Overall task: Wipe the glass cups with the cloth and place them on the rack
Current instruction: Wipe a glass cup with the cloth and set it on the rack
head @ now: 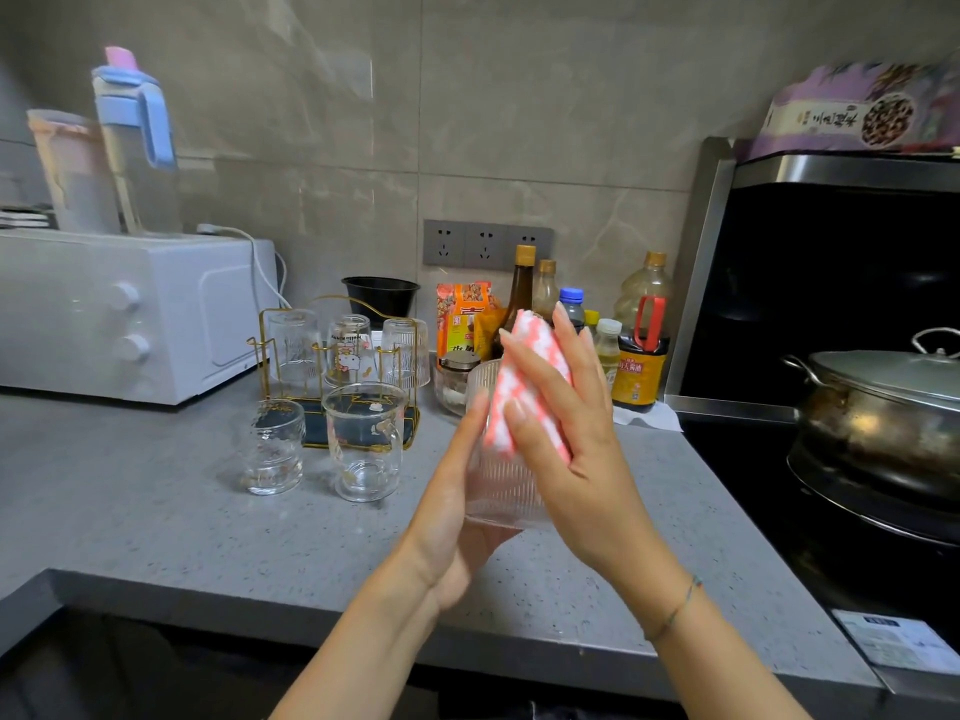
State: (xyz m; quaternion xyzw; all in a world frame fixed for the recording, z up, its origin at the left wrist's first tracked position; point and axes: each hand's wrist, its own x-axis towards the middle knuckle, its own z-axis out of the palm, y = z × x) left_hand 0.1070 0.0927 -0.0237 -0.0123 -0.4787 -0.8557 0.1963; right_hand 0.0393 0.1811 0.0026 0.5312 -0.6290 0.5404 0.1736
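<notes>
Single view, head-worn, wide-angle. Looks forward and down across the table (156,511) from its near edge toward the tiled wall (519,96) behind the far edge. Left hand (447,517) and right hand (571,439) sit close under the lens, mid-frame.

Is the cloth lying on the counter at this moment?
No, the right hand presses the pink-and-white cloth against the ribbed glass cup that the left hand holds above the counter.
</notes>
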